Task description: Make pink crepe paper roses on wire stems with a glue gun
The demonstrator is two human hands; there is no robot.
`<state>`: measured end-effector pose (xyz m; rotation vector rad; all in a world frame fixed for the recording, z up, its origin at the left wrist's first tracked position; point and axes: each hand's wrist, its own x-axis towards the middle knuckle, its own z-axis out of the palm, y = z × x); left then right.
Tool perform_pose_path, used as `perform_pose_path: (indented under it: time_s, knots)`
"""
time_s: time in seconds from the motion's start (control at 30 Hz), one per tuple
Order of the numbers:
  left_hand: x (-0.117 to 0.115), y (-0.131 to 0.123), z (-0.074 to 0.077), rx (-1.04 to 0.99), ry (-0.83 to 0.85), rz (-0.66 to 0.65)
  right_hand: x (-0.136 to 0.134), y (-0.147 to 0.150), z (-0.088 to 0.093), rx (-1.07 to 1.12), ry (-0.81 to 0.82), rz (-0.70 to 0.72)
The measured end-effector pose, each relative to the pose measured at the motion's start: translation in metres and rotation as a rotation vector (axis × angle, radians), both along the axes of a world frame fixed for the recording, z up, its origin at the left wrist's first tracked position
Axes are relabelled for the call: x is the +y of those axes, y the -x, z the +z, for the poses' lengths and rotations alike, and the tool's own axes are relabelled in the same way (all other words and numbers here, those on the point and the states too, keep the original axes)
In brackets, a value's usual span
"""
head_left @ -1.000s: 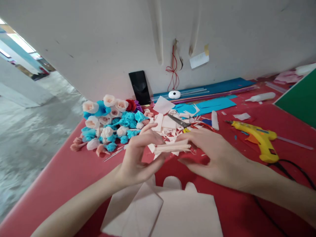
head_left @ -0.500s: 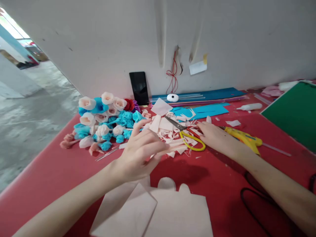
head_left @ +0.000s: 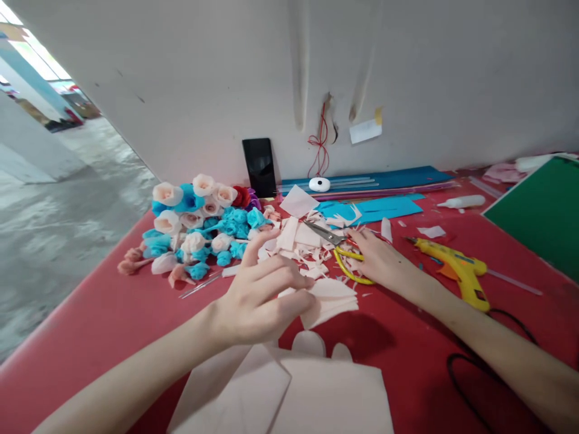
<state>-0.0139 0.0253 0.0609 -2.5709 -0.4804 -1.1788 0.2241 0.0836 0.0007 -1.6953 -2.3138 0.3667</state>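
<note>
My left hand (head_left: 266, 295) is closed, pinching a small folded piece of cream paper (head_left: 332, 298) between thumb and fingers above the red table, its index finger raised. My right hand (head_left: 373, 256) lies over the handles of the scissors (head_left: 328, 232), its fingers closed around them and partly hiding them. The scissors have yellow and red handles, and their blades point left over a heap of cream paper scraps (head_left: 294, 235). Larger cream paper sheets (head_left: 335, 389) and rounded cut pieces (head_left: 308, 343) lie nearest me.
Left stands a bunch of paper flowers (head_left: 194, 226) in cream, blue and pink. A yellow glue gun (head_left: 461, 265) with a black cord lies right. Behind are blue paper (head_left: 384, 208), a leaning phone (head_left: 260, 167), a white bottle (head_left: 462, 202) and a green board (head_left: 543, 211).
My right hand has moved left onto the scissors' handles, covering more of them. The folded paper in my left hand has turned to show more of its face. The view has shifted slightly.
</note>
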Motion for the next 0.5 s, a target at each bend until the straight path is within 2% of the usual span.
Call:
perform_pose_path:
  time_s: [0.1,0.23,0.3,0.37,0.5]
  knots:
    - [-0.002,-0.001,0.002,-0.016,-0.007,0.006,0.002,-0.002,0.009,0.127,0.016,-0.009]
    - [-0.004,-0.001,0.004,-0.089,0.03,-0.007,0.002,0.0,0.028,0.373,0.078,0.052]
    - [-0.006,0.001,0.004,-0.142,0.15,-0.051,-0.001,0.004,0.036,0.489,0.111,0.091]
    - [-0.007,0.002,0.005,-0.219,0.341,-0.109,-0.006,0.008,0.042,0.575,0.135,0.121]
    - [-0.007,0.003,0.006,-0.457,0.709,-0.193,-0.018,0.013,0.051,0.645,0.133,0.214]
